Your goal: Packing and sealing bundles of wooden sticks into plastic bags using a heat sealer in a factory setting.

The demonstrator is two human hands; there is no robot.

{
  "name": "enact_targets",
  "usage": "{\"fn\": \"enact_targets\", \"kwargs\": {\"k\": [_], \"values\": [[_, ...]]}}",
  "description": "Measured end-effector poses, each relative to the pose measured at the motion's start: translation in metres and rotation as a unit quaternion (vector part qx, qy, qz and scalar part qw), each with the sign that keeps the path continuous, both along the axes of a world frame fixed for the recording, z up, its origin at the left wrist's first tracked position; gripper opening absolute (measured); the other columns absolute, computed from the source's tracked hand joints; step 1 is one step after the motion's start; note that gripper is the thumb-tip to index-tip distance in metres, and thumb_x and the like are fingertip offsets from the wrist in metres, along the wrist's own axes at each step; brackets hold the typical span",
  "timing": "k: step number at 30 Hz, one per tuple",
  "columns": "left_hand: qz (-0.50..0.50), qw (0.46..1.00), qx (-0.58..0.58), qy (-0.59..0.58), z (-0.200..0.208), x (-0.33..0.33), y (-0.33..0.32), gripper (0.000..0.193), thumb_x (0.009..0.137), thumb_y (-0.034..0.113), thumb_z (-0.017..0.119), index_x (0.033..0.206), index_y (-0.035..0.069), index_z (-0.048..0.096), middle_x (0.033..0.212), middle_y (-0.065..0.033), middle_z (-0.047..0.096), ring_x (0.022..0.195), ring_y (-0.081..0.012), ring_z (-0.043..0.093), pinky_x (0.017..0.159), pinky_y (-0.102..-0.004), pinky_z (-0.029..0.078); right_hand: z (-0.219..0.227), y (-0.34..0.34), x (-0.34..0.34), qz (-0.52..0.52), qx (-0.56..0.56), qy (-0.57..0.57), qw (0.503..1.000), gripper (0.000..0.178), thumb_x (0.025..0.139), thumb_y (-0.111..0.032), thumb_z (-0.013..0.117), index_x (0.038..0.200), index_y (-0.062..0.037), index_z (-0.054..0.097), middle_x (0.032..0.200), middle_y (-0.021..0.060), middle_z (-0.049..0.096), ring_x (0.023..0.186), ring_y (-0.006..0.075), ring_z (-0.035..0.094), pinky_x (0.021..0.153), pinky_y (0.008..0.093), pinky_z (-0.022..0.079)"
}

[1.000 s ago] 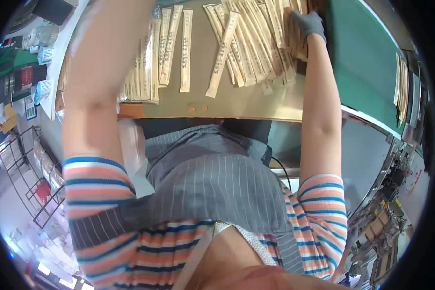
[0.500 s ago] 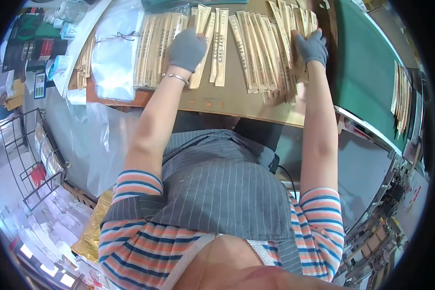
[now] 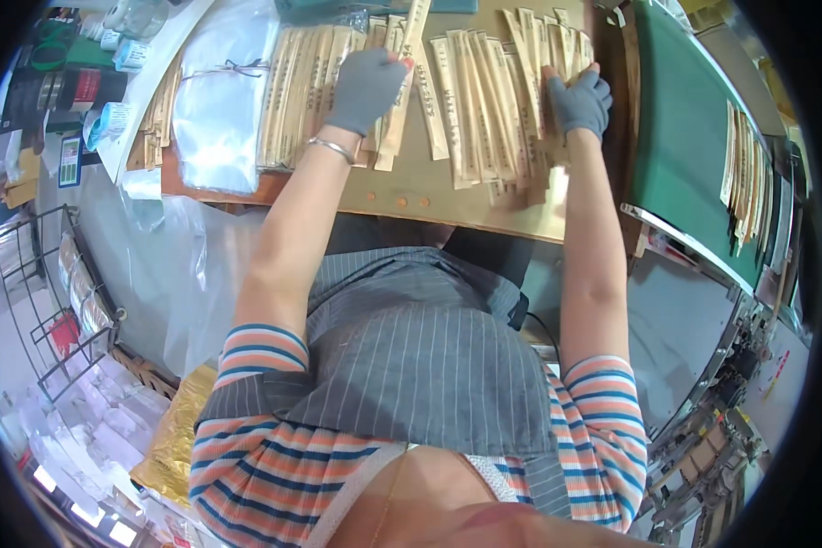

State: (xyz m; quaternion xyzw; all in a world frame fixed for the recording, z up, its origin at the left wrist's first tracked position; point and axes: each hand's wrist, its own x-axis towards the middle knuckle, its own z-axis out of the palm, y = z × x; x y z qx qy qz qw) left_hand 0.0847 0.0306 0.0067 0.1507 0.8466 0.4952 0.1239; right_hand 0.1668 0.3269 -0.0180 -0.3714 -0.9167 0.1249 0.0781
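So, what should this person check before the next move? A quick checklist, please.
1. Left hand at a slanted paper packet: ok.
2. Right hand at the right end of the packet row: ok.
3. Row ends lined up: not ok, they're uneven.
4. Clear plastic stack has a dark tie across it: ok.
5. Firmness of either hand's grip: cannot tell.

Head-worn fisheye view from close above, steeply downward over the apron to the worktable.
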Motion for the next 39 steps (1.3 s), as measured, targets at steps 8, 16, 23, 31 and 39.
{"fn": "enact_targets", "kwargs": {"k": [8,16,23,31,39], "values": [[-0.226,0.944,0.239,0.015,0.14,-0.016,0.08,0.035,0.09,0.03,0.051,0.093,-0.002,0.064,0.072,-0.0069,0.062,0.064,-0.0149,0.06,0.057,-0.0278,0.048,-0.025,-0.057,0.019,0.01,0.059,0.05,0.997,0.086,0.071,-0.057,0.057,0.133,-0.0009,0.035,0.119,0.0173,0.046,0.11,0.0326,0.041,0.09,0.0514,0.029],[-0.096,0.961,0.082,0.246,0.17,-0.07,0.113,0.043,0.087,0.04,0.052,0.091,-0.003,0.058,0.069,-0.0147,0.059,0.059,-0.0275,0.057,0.062,-0.0389,0.047,-0.024,-0.056,0.021,0.019,0.058,0.043,0.997,0.083,0.072,-0.056,0.056,0.132,-0.0015,0.037,0.118,0.0176,0.047,0.11,0.0338,0.043,0.09,0.0549,0.029],[0.064,0.885,-0.333,0.319,-0.066,0.057,0.026,0.082,0.086,0.055,0.044,0.128,-0.015,0.033,0.135,-0.036,0.029,0.127,-0.0473,0.027,0.107,-0.0492,0.02,-0.005,-0.047,0.01,0.054,0.054,0.035,0.996,0.083,0.073,-0.064,0.054,0.123,0.0008,0.044,0.11,0.0207,0.054,0.102,0.0361,0.05,0.085,0.0458,0.039],[0.108,0.978,0.09,-0.154,-0.001,0.039,0.021,0.083,0.075,0.057,0.062,0.112,-0.016,0.049,0.108,-0.0305,0.057,0.107,-0.0353,0.055,0.091,-0.0342,0.041,0.006,-0.131,-0.006,0.18,-0.453,0.067,0.87,0.072,0.071,-0.048,0.07,0.11,0.0095,0.052,0.1,0.021,0.062,0.087,0.027,0.063,0.079,0.0369,0.049],[-0.015,0.938,0.337,-0.078,0.037,0.043,-0.013,0.067,0.064,0.029,0.081,0.117,-0.001,0.053,0.105,-0.0084,0.061,0.095,-0.017,0.058,0.081,-0.0288,0.048,0.049,-0.175,0.003,0.103,-0.71,0.303,0.627,0.047,0.077,-0.019,0.068,0.115,0.0036,0.052,0.102,0.0103,0.061,0.091,0.0177,0.06,0.079,0.0286,0.049]]}}
